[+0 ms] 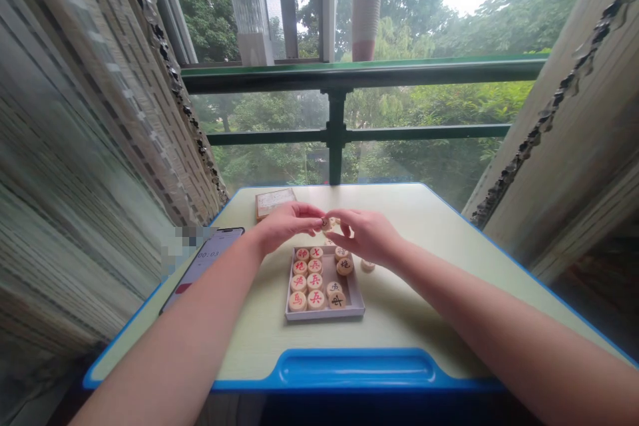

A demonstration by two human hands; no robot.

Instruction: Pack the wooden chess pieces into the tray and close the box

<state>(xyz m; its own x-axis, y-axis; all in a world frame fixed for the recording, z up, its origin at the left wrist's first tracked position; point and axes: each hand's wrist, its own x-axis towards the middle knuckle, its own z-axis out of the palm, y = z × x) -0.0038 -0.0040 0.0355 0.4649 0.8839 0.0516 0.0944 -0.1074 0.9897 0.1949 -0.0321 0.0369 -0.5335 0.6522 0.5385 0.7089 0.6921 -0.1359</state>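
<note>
Between the fingertips of my left hand [288, 223] is a Chinese chess piece [325, 223], a round wooden disc with a dark character. My right hand [368, 234] reaches in from the other side, its index fingertip at the piece and its thumb held apart below. Under both hands is a shallow open box [324, 313]. Red-lettered pieces [314, 281] stand in rows on its left side, and black-lettered pieces [344, 266] sit on its right with gaps between them. More loose pieces [328, 237] lie beyond the box, partly hidden by my hands.
One loose piece [368, 266] lies right of the box. A box lid [274, 198] rests behind my left hand. On the left, a phone [204, 265] displays a timer. The table [429, 319] has a blue rim and a front groove. Curtains hang on both sides.
</note>
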